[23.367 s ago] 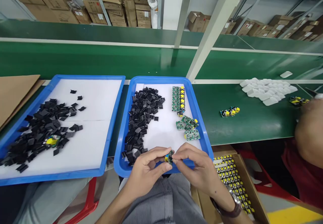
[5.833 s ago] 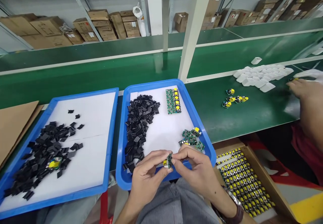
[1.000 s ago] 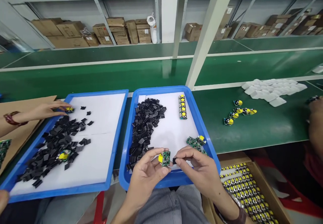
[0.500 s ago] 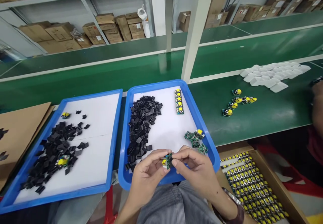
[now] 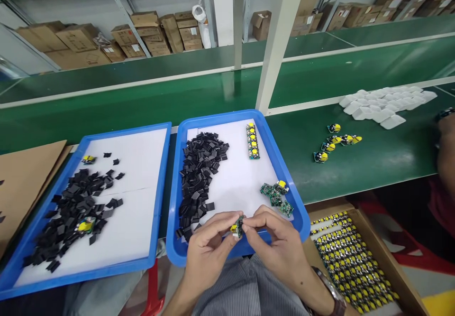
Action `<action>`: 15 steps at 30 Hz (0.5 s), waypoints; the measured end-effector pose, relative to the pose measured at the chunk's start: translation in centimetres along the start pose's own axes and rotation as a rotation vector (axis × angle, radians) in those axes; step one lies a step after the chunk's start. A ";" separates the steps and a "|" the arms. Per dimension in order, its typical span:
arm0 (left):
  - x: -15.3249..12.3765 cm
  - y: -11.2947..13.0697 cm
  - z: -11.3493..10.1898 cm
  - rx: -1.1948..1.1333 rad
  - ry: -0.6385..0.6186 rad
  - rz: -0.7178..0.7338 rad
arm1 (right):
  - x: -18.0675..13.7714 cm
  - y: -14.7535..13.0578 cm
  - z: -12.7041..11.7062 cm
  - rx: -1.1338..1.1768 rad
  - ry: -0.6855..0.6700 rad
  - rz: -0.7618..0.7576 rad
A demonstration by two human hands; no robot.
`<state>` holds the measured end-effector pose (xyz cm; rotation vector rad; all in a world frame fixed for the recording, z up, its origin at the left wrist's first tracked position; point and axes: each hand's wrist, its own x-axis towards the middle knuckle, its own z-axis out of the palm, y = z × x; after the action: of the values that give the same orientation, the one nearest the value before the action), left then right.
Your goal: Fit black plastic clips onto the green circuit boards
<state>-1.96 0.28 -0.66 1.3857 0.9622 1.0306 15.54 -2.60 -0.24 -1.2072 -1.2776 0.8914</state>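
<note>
My left hand (image 5: 209,249) and my right hand (image 5: 273,245) meet over the near rim of the middle blue tray (image 5: 174,192). Both pinch one small green circuit board with a yellow part (image 5: 237,227), held edge-on between the fingertips. On the tray's white liner lies a heap of black plastic pieces (image 5: 201,173), a short row of boards with yellow parts (image 5: 252,140) at the back, and a loose cluster of green boards (image 5: 277,196) just beyond my right hand.
A second blue tray (image 5: 158,183) to the left holds more black pieces and two boards. On the green belt lie several boards (image 5: 332,143) and a pile of white shells (image 5: 386,105). A cardboard box of boards (image 5: 351,264) stands at my right. Another person's arm (image 5: 446,150) shows at the right edge.
My hands came together: one second ago the right held a black piece apart from the board, now both pinch the board. The other person's hand left the left tray.
</note>
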 end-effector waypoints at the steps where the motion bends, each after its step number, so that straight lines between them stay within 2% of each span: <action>1: -0.1 -0.1 0.0 0.022 0.001 0.017 | 0.0 0.0 0.0 -0.014 0.001 -0.010; 3: -0.2 -0.1 0.0 0.059 0.003 0.050 | 0.2 0.1 0.0 -0.008 -0.002 0.007; 7: -0.4 -0.1 0.0 0.111 0.003 0.085 | 0.6 0.1 0.1 0.150 -0.054 0.163; 11: -0.6 -0.4 0.2 0.211 0.024 0.147 | 0.7 0.3 0.2 0.126 0.005 0.128; 15: -0.8 -0.9 0.4 0.319 0.013 0.250 | 1.0 0.7 -0.1 0.317 -0.047 0.327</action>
<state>-1.76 -0.54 -1.59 1.8003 1.0119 1.1034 15.86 -1.53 -0.70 -1.1604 -0.9423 1.3137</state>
